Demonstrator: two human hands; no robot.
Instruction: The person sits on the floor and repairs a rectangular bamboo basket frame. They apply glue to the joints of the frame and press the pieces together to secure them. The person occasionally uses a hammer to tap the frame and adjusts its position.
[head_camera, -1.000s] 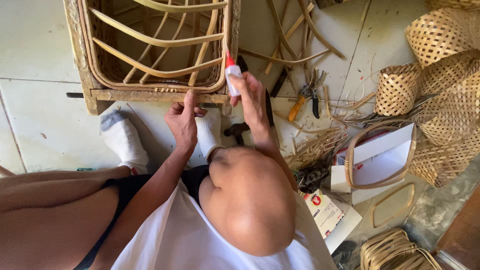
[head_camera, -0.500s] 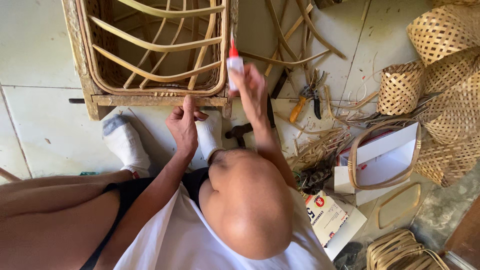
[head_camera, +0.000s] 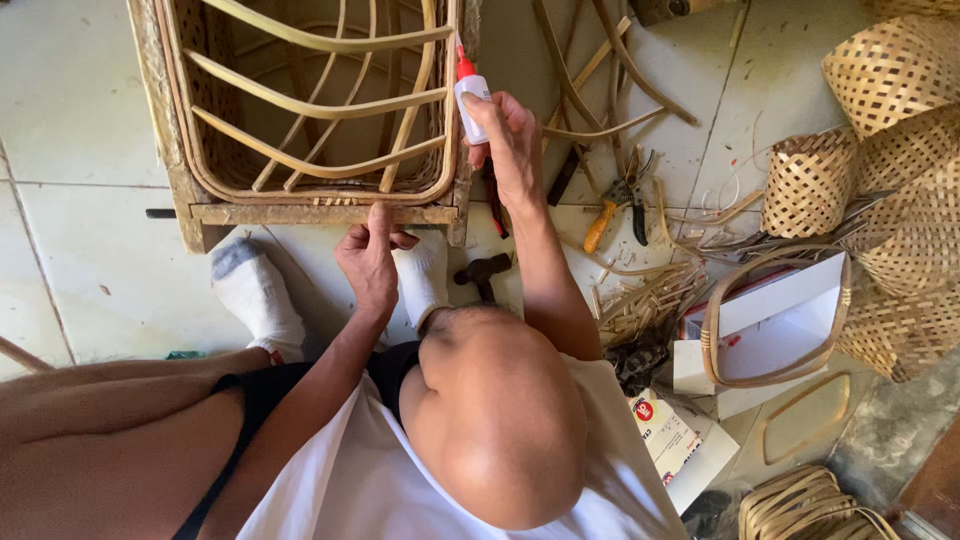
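Head view: right hand (head_camera: 515, 150) grips a glue bottle (head_camera: 471, 100), nozzle up beside the frame's (head_camera: 320, 212) corner; left hand (head_camera: 368, 262) pinches the frame's near rail.

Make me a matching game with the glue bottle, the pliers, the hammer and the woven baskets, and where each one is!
Things:
1. glue bottle
2. pliers
3. hammer
4. woven baskets

Places:
A. stacked at the right edge of the floor
B. on the tiles beside the white sock
C. in the right hand, at the corner of the rattan frame
D. on the floor among loose cane strips, orange handles

Pairs: 1-C, 2-D, 3-B, 4-A
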